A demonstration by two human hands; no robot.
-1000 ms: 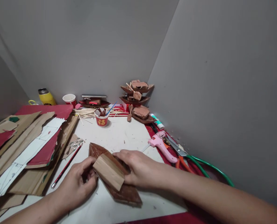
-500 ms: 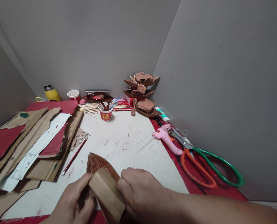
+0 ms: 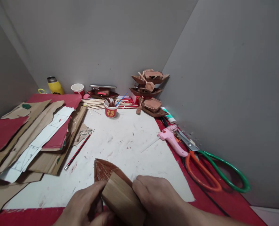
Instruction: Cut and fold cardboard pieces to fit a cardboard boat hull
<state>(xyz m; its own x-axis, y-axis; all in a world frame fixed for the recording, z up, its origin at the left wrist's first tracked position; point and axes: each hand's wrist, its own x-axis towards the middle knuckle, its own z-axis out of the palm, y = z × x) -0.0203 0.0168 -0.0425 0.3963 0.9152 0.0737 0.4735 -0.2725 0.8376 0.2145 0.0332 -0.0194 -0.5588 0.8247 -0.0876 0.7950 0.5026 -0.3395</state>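
Note:
At the near edge of the table is a small model boat with a brown-painted hull [image 3: 103, 171], its pointed tip facing away from me. A bent strip of bare tan cardboard [image 3: 121, 197] arches over the hull like a canopy. My left hand [image 3: 85, 205] is closed at the left side of the boat, thumb and fingers against the strip's edge. On the other side my right hand [image 3: 159, 197] has its fingers curled over the hull's rim and the strip's right edge. The undersides of both hands and the boat's rear are hidden.
Left lie stacked cardboard pieces [image 3: 41, 158] and a red pencil [image 3: 78, 151]. Behind stand a paint cup [image 3: 111, 112], thin sticks [image 3: 94, 103] and several brown model boats [image 3: 152, 105]. On the right are a pink glue gun [image 3: 173, 141] and large scissors [image 3: 192, 147].
The whole view has shifted slightly. Both hands and the boat sit lower and further right in the picture, nearer to me. The grip on the boat looks much the same.

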